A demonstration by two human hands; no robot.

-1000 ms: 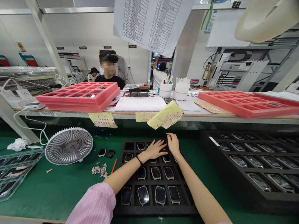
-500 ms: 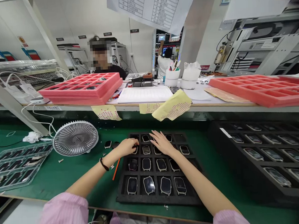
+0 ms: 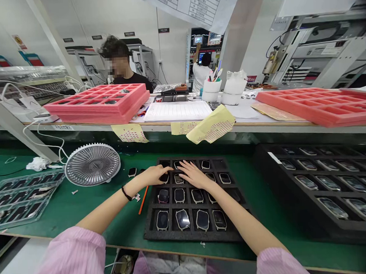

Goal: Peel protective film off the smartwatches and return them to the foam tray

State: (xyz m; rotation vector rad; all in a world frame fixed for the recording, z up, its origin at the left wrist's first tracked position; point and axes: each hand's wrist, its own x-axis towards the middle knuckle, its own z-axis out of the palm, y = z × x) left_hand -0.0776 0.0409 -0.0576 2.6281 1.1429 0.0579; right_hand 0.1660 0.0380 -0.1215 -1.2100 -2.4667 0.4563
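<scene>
Left hand (image 3: 156, 175) and right hand (image 3: 194, 175) open, gripping nothing, over the watches (image 3: 179, 195) in the black foam tray (image 3: 151, 233); orange stylus (image 3: 143, 200) just beside its left edge on the green bench (image 3: 120, 234).

Observing remotely, I am logging the wearer's body through the head camera. The left sleeve (image 3: 68, 261) and the right sleeve (image 3: 278, 265) are showing soft pink shirt fabric with fine lengthwise stripes, loose and creased, and are stopping short of the bare left forearm (image 3: 102, 210) and right forearm (image 3: 236, 214). A thin black wristband (image 3: 126, 193) is circling the left arm; its material is too small to tell. The left hand (image 3: 154, 175) and right hand (image 3: 194, 175) are showing ungloved.
</scene>
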